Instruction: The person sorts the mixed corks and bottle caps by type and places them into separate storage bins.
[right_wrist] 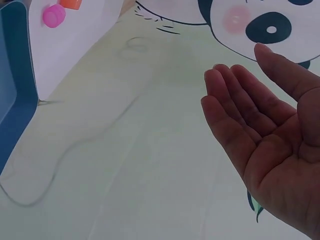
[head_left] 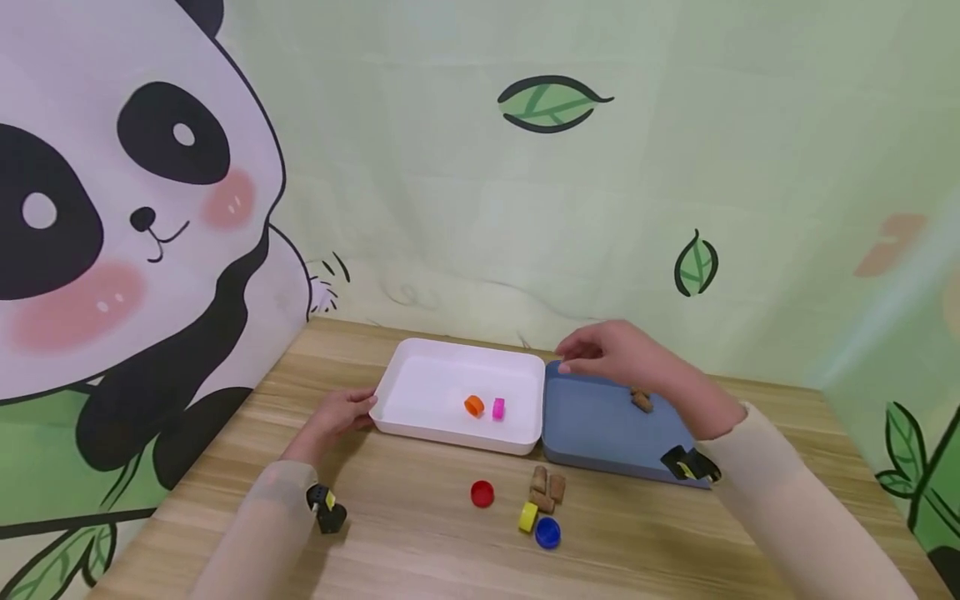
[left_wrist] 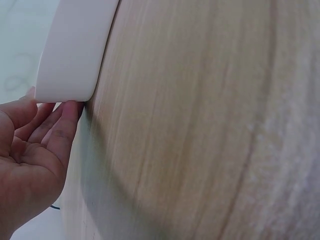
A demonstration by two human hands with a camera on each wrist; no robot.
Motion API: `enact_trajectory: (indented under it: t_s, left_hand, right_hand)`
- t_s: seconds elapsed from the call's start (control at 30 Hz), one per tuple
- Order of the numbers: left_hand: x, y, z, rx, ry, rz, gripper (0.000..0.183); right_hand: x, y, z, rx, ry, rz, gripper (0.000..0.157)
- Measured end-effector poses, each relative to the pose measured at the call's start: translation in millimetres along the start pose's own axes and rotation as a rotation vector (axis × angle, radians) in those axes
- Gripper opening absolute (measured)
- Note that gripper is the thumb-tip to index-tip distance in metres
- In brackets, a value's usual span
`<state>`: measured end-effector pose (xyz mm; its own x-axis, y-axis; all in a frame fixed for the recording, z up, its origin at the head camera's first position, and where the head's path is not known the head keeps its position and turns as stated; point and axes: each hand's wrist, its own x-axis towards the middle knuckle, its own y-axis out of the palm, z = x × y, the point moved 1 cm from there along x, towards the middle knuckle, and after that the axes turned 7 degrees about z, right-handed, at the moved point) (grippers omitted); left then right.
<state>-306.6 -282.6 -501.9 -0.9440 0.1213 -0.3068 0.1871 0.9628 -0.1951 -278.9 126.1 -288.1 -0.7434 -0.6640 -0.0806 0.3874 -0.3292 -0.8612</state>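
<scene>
My left hand (head_left: 341,415) holds the left end of the white tray (head_left: 457,435), thumb at the rim and fingers against the wall in the left wrist view. An orange bottle cap (head_left: 474,406) and a pink bottle cap (head_left: 498,408) lie in that tray. Over the far left corner of the blue-grey tray (head_left: 592,417) hovers my right hand (head_left: 611,350). Its palm is bare, with fingers loosely bent and thumb apart in the right wrist view. Brown corks (head_left: 642,402) lie in the blue-grey tray, partly covered by the right forearm.
On the wooden table (head_left: 405,525), in front of the trays, lie a red cap (head_left: 482,494), a yellow cap (head_left: 528,517), a blue cap (head_left: 548,533) and several corks (head_left: 557,488). The trays stand side by side. A printed cloth (head_left: 420,208) hangs behind the table.
</scene>
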Motion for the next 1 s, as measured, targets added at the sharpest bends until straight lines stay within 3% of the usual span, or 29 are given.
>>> enact_trajectory:
  t_s: [0.27,0.53,0.8,1.0]
  left_hand:
    - [1.9,0.0,0.8,-0.003,0.009,0.007,0.046]
    - [1.6,-0.2,1.4,-0.013,-0.002,0.008,0.048]
    - [23.6,-17.8,25.5,-0.129,0.092,0.072,0.052]
    - [5.1,-3.7,5.9,-0.044,0.028,0.017,0.048]
  right_hand:
    - [-25.8,9.4,-5.8,0.069,0.010,-0.014,0.031]
    - [-42.2,36.2,-11.7,0.114,0.007,0.010,0.032]
    - [-49.8,57.5,-15.8,0.132,0.000,0.002,0.033]
    - [-54.0,72.5,-19.7,0.155,0.020,0.013,0.033]
